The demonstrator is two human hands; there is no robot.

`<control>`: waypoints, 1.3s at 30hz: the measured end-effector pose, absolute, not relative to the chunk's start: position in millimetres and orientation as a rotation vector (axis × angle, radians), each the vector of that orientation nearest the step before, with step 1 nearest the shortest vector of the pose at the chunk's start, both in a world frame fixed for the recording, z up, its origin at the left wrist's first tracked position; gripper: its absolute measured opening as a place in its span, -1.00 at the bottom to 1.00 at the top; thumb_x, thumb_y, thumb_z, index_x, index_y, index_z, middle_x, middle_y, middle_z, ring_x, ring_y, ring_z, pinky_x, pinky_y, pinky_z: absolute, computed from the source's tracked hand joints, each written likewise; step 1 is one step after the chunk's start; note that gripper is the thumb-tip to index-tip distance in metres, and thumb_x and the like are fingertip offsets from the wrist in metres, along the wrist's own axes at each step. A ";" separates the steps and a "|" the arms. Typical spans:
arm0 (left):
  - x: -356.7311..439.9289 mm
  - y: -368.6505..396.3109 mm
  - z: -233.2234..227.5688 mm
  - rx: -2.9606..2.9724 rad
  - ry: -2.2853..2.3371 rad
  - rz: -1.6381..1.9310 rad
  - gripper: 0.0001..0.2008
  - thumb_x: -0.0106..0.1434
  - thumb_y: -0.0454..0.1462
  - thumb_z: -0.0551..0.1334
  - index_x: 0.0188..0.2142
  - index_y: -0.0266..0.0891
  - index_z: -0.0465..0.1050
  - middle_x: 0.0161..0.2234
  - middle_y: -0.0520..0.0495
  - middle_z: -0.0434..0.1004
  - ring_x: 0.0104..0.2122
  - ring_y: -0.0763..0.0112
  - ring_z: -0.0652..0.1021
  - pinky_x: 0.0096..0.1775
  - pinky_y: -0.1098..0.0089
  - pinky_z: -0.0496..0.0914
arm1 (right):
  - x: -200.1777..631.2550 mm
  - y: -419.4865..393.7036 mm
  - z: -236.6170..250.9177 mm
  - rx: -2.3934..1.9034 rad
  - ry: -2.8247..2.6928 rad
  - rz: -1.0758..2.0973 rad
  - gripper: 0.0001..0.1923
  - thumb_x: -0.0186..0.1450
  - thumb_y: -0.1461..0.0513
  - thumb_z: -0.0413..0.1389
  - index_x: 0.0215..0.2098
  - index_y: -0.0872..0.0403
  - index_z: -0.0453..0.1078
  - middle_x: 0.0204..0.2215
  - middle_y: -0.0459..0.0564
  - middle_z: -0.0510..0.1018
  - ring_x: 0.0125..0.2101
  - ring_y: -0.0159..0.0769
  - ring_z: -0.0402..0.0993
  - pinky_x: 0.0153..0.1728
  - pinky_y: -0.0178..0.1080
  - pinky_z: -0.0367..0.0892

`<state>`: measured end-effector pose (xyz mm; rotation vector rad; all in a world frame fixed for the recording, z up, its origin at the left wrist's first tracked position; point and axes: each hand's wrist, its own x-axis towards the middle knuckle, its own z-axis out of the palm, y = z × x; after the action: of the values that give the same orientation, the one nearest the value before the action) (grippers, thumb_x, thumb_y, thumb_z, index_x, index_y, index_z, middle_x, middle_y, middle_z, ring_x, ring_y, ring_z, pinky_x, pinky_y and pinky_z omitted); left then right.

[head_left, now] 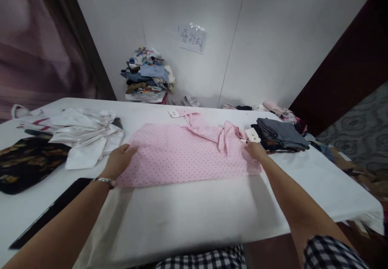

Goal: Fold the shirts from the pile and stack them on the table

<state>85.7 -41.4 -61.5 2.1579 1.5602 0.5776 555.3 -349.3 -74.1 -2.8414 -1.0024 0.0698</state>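
White table (188,216) below a white wall (273,38) with a clothes pile (148,75)

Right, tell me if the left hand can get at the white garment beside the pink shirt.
Probably yes. The left hand rests on the pink shirt's left edge, and the white garment lies just beyond it on the table, with nothing between them.

A: What does the shirt (184,155) look like?
B: Pink with small dots, spread flat across the desk (194,216), collar rumpled at the far edge, white tags attached.
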 end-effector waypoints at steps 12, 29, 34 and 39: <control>87.7 -26.1 -87.4 2.254 1.709 0.302 -0.57 0.29 0.03 -0.10 -0.28 -0.16 0.40 -0.23 -0.27 0.55 -0.25 0.04 0.51 -0.35 0.25 0.27 | 555.0 -354.4 -105.6 -2.733 -0.856 -0.181 -0.60 0.38 0.08 -0.13 -0.26 0.09 0.49 -0.37 0.07 0.58 -0.37 -0.24 0.43 -0.41 -0.30 0.13; 135.3 -59.2 -72.7 2.676 1.326 0.308 -0.51 0.32 -0.14 -0.02 0.12 -0.35 0.33 0.22 -0.27 0.27 0.21 0.09 0.27 0.19 0.10 0.19 | 467.4 -361.3 -129.6 -1.996 -1.836 0.002 -0.60 0.38 0.15 -0.04 0.15 -0.02 0.35 0.21 0.08 0.33 0.23 -0.13 0.19 0.20 0.06 0.12; 217.9 -90.7 -66.0 2.630 0.958 0.310 -0.60 0.33 -0.15 0.02 0.06 -0.19 0.42 0.20 -0.15 0.33 0.19 0.16 0.33 0.18 0.09 0.26 | 456.2 -366.2 -135.4 -2.058 -1.823 -0.025 -0.57 0.40 0.15 -0.08 0.21 0.00 0.27 0.31 0.06 0.15 0.33 -0.10 -0.06 0.24 0.11 0.00; 316.0 -121.2 -61.9 2.690 0.550 0.355 -0.62 0.32 -0.23 0.05 0.09 -0.18 0.38 0.17 -0.15 0.37 0.14 0.21 0.38 0.14 0.16 0.30 | 459.2 -369.1 -133.6 -2.006 -1.514 -0.266 -0.70 0.31 0.24 -0.01 -0.05 0.07 0.46 0.00 0.14 0.49 0.07 -0.08 0.31 0.06 0.02 0.22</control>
<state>316.0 -121.2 -61.9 2.6895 0.5498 0.3552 459.2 -369.1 -133.6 -2.0056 -1.5143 -0.2658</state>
